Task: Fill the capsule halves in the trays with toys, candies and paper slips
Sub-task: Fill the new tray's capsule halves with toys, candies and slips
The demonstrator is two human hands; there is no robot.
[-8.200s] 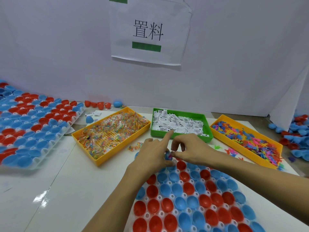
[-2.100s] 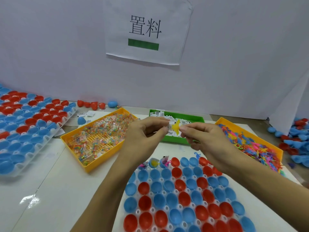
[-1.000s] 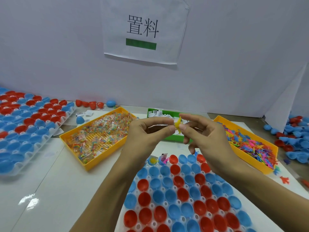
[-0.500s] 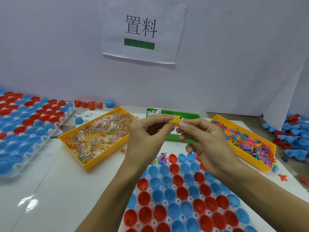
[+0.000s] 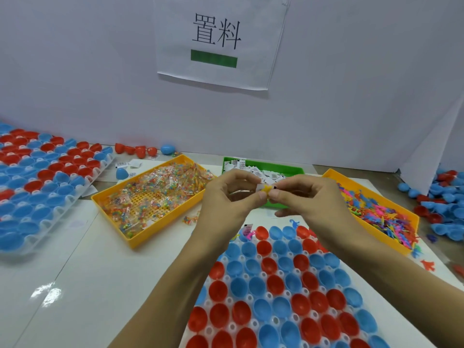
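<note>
A small yellow toy (image 5: 266,189) with a paper slip (image 5: 259,187) is pinched between the left hand (image 5: 227,197) and the right hand (image 5: 307,197), brought together above the capsule tray (image 5: 253,297); the green slip tray (image 5: 276,169) is partly hidden behind them; candies (image 5: 155,197) and toys (image 5: 376,212) are kept in yellow trays at either side.

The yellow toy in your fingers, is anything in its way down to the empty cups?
Nothing visible is. The yellow toy, pinched between left hand and right hand, hangs above the capsule tray, with open air underneath.
</note>
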